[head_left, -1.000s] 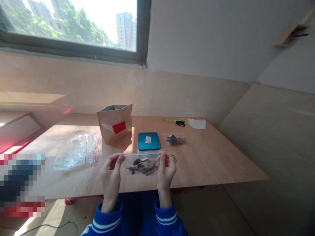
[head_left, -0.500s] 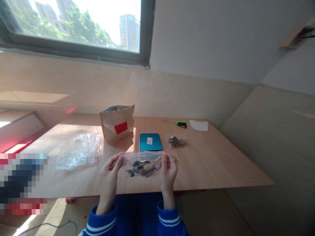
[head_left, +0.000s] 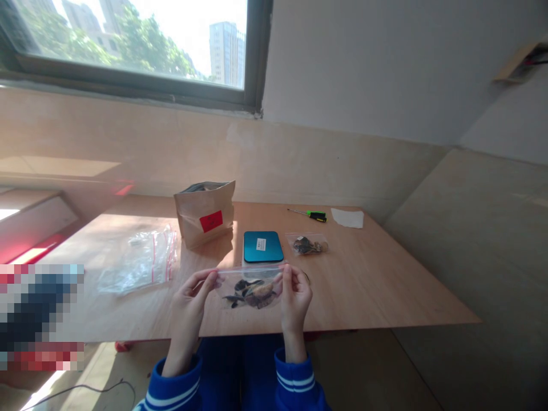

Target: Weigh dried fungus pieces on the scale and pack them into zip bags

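Note:
A clear zip bag (head_left: 252, 292) with dark and tan dried pieces inside, perhaps mushrooms, is stretched between my hands above the table's front part. My left hand (head_left: 194, 294) pinches its upper left corner between thumb and fingers. At the upper right corner, my right hand (head_left: 295, 294) grips it the same way. Just beyond the bag lies a blue-topped digital scale (head_left: 263, 246) with a small white label. A second zip bag (head_left: 307, 244) of similar pieces rests to the right of the scale. Part of a small round object shows behind my right hand.
A brown paper pouch (head_left: 205, 214) with a red label stands open at the back left. Flat clear zip bags (head_left: 139, 260) lie on the left. Toward the back right are a green-and-black screwdriver (head_left: 314, 215) and a white paper piece (head_left: 347, 218). The wooden table's (head_left: 385, 297) front edge is close.
My hands have moved very slightly apart, pulling the bag's top edge straighter. The rest of the table looks the same, apart from a small shift of the view.

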